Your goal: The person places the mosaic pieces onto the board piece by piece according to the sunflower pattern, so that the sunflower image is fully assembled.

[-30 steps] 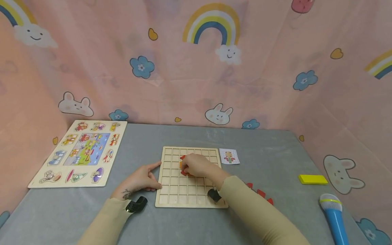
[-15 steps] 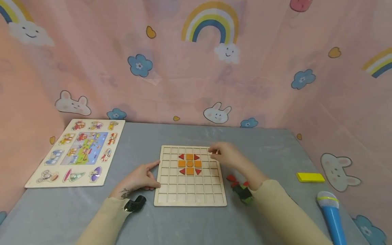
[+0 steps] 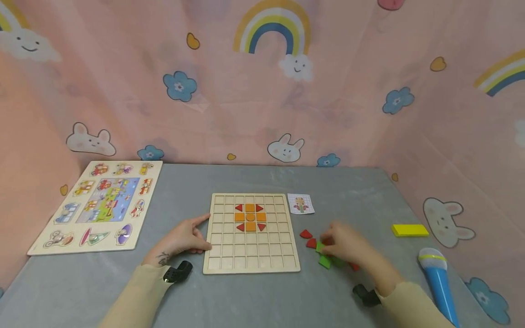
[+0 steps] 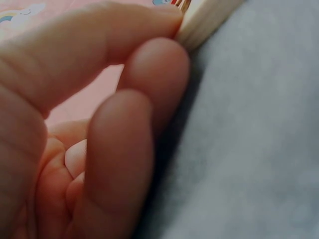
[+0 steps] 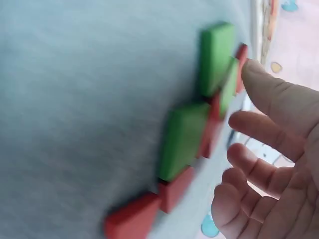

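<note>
A wooden grid board (image 3: 254,257) lies on the table, several orange pieces (image 3: 250,207) forming a cross in it. Red triangles (image 3: 259,208) fill the cross's corners. My left hand (image 3: 178,239) touches the board's left side, index finger and thumb spread apart; the left wrist view shows a digit against the board's edge (image 4: 207,22). To the right of the board, my right hand (image 3: 348,246) hovers over loose green pieces (image 3: 325,262) and red pieces (image 3: 306,233). In the right wrist view its fingers are apart with nothing between them, beside a green block (image 5: 184,139).
A small printed pattern card (image 3: 301,203) lies off the board's upper right corner. At the left is a picture puzzle board (image 3: 108,232). A yellow block (image 3: 410,230) and a blue toy microphone (image 3: 440,284) lie at the right. Patterned pink cloth (image 3: 229,123) surrounds the table.
My right hand has left the middle of the board, passed near the card, and come down to the loose pieces at the right. The left hand stays at the board's side.
</note>
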A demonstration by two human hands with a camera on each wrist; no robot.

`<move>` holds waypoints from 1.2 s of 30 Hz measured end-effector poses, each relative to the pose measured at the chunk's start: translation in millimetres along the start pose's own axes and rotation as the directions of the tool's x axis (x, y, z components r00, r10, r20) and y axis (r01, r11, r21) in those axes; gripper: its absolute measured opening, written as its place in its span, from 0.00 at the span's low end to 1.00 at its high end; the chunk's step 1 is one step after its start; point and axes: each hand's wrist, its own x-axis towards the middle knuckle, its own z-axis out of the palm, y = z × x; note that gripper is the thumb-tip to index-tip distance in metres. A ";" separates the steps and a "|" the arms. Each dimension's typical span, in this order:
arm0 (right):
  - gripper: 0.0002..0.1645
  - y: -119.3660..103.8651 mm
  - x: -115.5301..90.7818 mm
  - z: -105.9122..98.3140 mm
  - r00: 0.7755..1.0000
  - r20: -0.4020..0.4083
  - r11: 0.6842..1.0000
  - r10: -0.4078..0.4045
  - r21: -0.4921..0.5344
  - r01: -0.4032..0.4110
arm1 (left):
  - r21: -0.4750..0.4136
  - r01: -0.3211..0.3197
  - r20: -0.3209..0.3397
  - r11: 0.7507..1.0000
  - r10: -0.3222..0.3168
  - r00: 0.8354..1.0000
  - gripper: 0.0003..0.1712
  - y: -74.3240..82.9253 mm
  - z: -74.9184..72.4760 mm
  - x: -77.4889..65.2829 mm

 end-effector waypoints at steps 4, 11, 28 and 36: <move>0.13 -1.9 -3.8 8.0 0.998 -0.031 0.997 -0.053 -0.065 0.051 | -0.002 -0.006 -0.004 1.000 0.006 1.000 0.56 -1.0 -0.8 0.5; 0.13 -8.2 0.9 6.5 0.999 0.018 0.992 -0.039 0.120 0.036 | -0.007 -0.007 -0.002 1.000 0.007 1.000 0.56 -3.4 -0.7 0.3; 0.06 -118.2 70.6 10.7 0.962 0.013 0.906 -0.273 0.341 0.252 | -0.006 -0.009 -0.004 1.000 0.009 1.000 0.56 -3.6 -0.1 0.5; 0.07 -137.0 85.4 23.1 0.953 0.059 0.919 -0.298 0.286 0.270 | 0.001 -0.005 -0.007 1.000 0.005 1.000 0.56 -2.9 -0.7 1.7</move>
